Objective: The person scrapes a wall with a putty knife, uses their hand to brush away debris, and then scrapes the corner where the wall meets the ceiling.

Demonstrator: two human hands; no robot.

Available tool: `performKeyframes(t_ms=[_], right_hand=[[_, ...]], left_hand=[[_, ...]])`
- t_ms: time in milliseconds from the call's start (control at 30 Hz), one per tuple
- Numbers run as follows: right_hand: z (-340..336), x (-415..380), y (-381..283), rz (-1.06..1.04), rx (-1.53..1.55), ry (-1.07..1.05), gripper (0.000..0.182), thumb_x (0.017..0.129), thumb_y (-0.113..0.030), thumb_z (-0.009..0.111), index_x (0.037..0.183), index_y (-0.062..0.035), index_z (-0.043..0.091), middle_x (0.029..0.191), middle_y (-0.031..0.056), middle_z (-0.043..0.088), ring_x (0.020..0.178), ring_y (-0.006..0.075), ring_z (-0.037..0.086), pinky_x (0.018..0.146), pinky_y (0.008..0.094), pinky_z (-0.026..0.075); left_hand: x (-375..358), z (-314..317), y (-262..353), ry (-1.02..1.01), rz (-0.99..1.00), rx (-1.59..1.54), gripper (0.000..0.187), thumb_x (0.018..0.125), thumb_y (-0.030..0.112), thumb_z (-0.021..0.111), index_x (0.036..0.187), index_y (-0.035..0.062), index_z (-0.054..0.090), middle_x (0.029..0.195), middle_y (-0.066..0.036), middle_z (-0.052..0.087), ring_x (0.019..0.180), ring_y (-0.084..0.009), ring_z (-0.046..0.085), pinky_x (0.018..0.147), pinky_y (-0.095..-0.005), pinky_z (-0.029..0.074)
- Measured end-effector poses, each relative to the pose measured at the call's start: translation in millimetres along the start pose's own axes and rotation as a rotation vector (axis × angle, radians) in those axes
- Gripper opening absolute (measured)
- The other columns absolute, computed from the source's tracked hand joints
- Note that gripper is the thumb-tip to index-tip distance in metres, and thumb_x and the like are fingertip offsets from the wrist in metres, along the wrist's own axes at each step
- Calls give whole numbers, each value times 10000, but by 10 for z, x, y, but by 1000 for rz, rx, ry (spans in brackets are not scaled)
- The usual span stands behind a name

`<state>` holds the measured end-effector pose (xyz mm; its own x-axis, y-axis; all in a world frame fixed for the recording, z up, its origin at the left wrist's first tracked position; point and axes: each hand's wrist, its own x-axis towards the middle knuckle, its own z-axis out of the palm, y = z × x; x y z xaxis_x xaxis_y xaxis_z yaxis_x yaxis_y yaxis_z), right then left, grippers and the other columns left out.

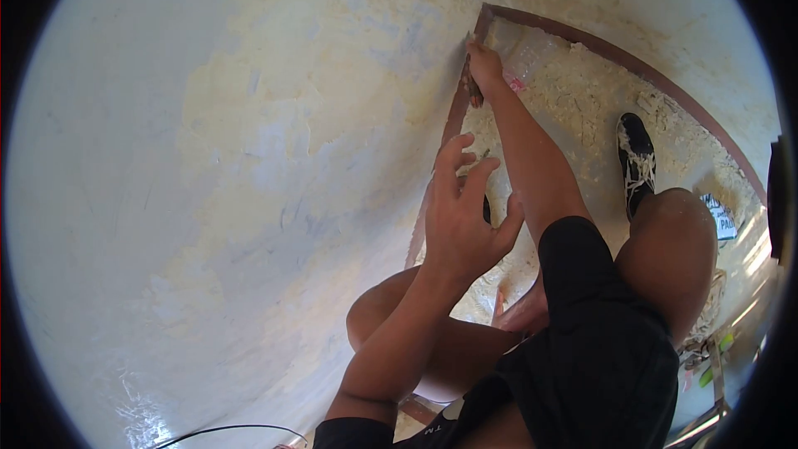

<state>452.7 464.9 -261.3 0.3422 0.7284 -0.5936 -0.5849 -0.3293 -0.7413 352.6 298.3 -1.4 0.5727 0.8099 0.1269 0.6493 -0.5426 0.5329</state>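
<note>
My right hand (485, 66) is closed around what looks like a scraper (475, 96), its brown, red-tipped handle sticking out below the fist. The blade end is mostly hidden. That hand is at the brown baseboard (455, 120), close to the corner where two walls meet. Nearer to me, my left hand (470, 216) hangs in the air with fingers curled but apart, holding nothing. It is beside the pale wall (258, 158), which has yellowish, patchy areas and scraped marks.
Flakes and crumbs of scraped material (582, 87) cover the floor in the corner. A black shoe (636, 158) with shavings on it stands at the right. Beyond my knee lies a printed packet (720, 218). A dark cable (233, 428) curves along the bottom left.
</note>
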Motion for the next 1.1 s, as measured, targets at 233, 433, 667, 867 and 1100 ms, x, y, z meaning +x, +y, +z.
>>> performKeyframes(t_ms=[233,433,667,867,1100], right_hand=[[164,31,194,-547,-210,242,400,937,-364,534,1123,-36,666,669,137,621,501,216,601,533,363,490],[135,-117,-62,-165,-60,65,424,941,-378,525,1181,-49,646,735,169,651,589,220,624,601,366,512],[94,16,-370,-83,-51,-15,489,929,-411,547,1306,-103,581,771,176,662,630,209,645,641,348,527],[115,130,-205,-424,-234,125,506,930,-386,548,1346,-96,539,595,103,595,424,200,556,469,345,479],[82,-366,-550,-70,-41,-58,453,927,-391,562,1319,-164,582,611,74,581,412,190,548,437,354,475]], left_hand=[[18,7,-45,-18,-2,-16,352,704,89,722,1028,2,613,1275,-213,462,1005,-320,594,785,-399,519],[-29,-20,-49,-12,-24,-35,353,709,90,722,1031,-3,609,1276,-212,462,1007,-324,594,780,-399,520],[-41,-39,-45,-21,25,14,390,708,126,736,1048,-7,600,1285,-232,451,995,-331,583,737,-374,533],[21,-28,-11,-15,-1,-16,354,703,85,720,1029,-1,611,1271,-211,468,986,-313,594,788,-403,515],[-4,-24,-32,-31,-4,-30,355,700,82,722,1028,0,612,1275,-213,465,989,-317,593,793,-402,515]])
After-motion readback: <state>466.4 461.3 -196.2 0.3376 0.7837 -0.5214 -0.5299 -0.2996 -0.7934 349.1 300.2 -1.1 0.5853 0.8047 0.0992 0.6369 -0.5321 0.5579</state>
